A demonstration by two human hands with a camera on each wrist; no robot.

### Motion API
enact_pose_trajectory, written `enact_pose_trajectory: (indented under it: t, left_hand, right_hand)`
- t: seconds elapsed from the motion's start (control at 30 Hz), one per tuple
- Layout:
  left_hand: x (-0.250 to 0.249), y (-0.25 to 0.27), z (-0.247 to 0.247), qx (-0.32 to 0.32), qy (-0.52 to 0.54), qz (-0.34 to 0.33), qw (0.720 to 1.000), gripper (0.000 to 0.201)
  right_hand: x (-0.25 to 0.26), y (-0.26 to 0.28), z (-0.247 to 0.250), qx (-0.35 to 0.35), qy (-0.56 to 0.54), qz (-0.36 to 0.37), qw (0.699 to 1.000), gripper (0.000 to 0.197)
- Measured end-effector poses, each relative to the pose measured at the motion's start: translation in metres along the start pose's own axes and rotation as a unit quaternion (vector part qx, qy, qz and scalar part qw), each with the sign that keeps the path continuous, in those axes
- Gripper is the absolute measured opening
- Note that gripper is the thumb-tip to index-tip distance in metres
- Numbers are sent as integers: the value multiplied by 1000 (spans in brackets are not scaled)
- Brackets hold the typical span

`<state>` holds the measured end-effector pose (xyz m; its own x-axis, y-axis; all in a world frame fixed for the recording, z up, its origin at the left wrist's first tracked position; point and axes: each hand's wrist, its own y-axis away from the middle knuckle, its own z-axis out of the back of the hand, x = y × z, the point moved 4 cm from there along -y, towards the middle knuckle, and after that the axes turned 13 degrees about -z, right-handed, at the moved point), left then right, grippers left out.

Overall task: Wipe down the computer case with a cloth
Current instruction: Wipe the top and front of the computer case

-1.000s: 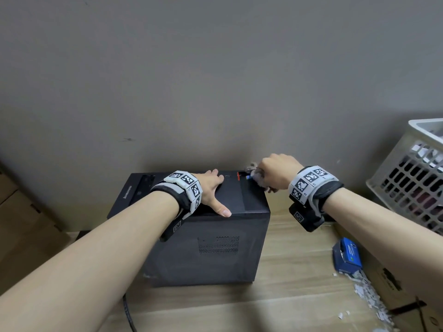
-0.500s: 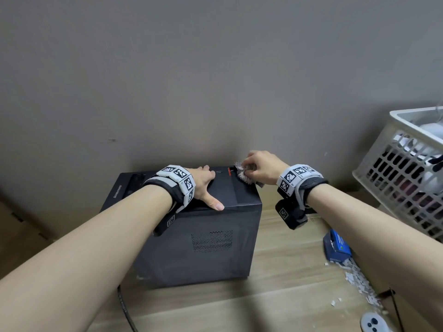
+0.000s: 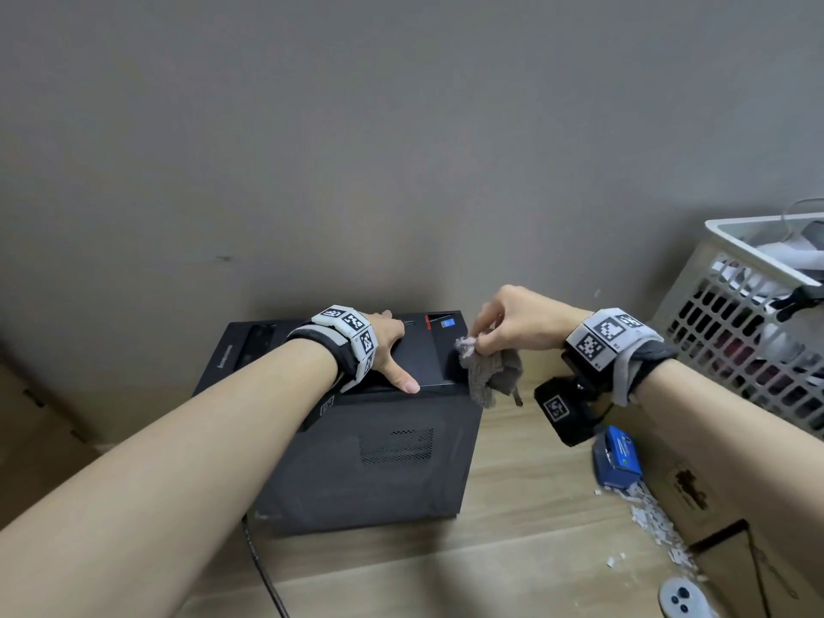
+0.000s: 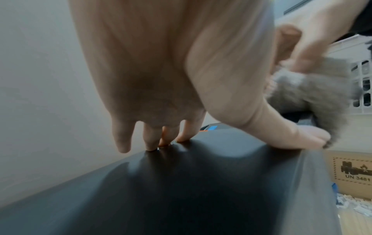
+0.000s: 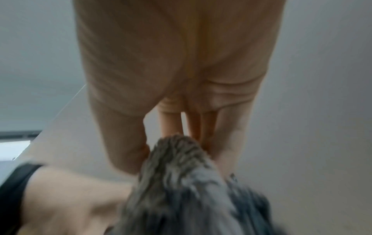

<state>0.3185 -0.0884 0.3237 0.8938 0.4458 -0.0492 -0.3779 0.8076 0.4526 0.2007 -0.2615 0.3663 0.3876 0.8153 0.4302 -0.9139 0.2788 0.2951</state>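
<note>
A black computer case (image 3: 370,466) lies on the wooden floor against the grey wall. My left hand (image 3: 390,350) rests flat on its top (image 4: 181,182), fingers straight and thumb spread toward the near edge. My right hand (image 3: 508,323) is lifted just above the case's right top corner and pinches a fuzzy grey cloth (image 3: 488,374) between thumb and fingers. The cloth (image 5: 181,182) hangs down past the case's right edge; it also shows beyond my left thumb (image 4: 314,92). A red strip and a blue sticker (image 3: 447,323) mark the case's far right end.
A white lattice basket (image 3: 753,332) with clothes stands at the right. A blue box (image 3: 617,457), white scraps (image 3: 655,524) and a cardboard box (image 3: 731,519) lie on the floor right of the case. A black cable (image 3: 263,577) runs from the case's near-left corner. A white controller (image 3: 680,602) sits bottom right.
My right hand has lifted off the case's far right corner and drawn back toward me, so the cloth now hangs free. The left hand stays on top. My head has shifted a little.
</note>
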Motion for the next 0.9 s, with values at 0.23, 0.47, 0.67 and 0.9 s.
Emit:
enact_pose_trajectory:
  t: [0.23,0.47,0.67,0.9]
  left_hand:
    - [1,-1,-5,-10,28,0,1000,128]
    - [6,-7,-9,-12,24,2,1000,114]
    - [7,-11,-9,-14,30,-11,999,123]
    - [7,-11,-8,-16,28,-16,999,120]
  right_hand:
    - [16,-33,20,-153,4,43,987,18]
    - [17,-68,-18,-109,193,36,974,31]
    - [9,-80,-24,-22,204,11,979,34]
    - [10,-68,-10,-31,290,6,957,32]
